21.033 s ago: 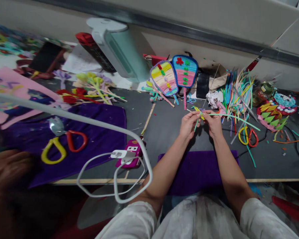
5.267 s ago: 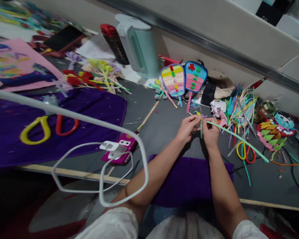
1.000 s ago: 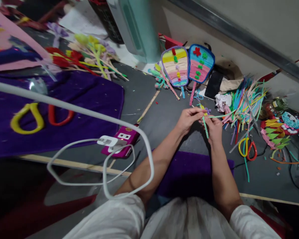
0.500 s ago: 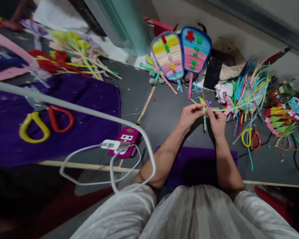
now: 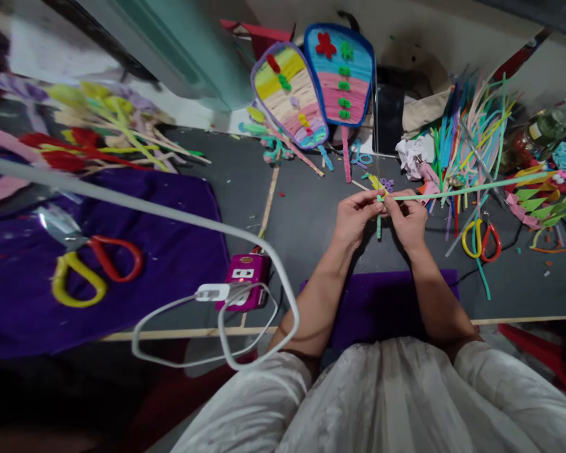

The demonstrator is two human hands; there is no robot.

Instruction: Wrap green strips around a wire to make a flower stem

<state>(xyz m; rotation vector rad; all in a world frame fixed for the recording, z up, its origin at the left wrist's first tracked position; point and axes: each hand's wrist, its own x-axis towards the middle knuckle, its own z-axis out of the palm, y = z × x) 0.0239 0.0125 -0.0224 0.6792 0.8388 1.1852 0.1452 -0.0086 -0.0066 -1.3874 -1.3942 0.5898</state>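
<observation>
Above the table in front of me, my left hand (image 5: 351,219) pinches the wrapped upper end of a mint-green pipe cleaner piece (image 5: 378,228), whose coiled stem hangs down between my hands. My right hand (image 5: 409,221) is closed on the long loose pipe cleaner (image 5: 457,192) close to that same spot. This strand runs out straight to the right, past my fingers. Just beyond my fingertips are small yellow pieces (image 5: 373,181) and purple curled pieces (image 5: 387,184); whether they join the held piece I cannot tell.
Two striped fan-shaped crafts (image 5: 342,82) lean at the back. To the right are a heap of pipe cleaners (image 5: 471,138), scissors (image 5: 482,240) and a glass jar (image 5: 542,132). Larger scissors (image 5: 78,251) lie on purple cloth (image 5: 170,251) at left, near a pink power strip (image 5: 248,277) with a looping white cable (image 5: 170,207).
My view has shifted, moving the left-hand scissors and the fans in the picture. The loose strand, curved before, now stretches straighter and farther right. Both hands keep their pinch.
</observation>
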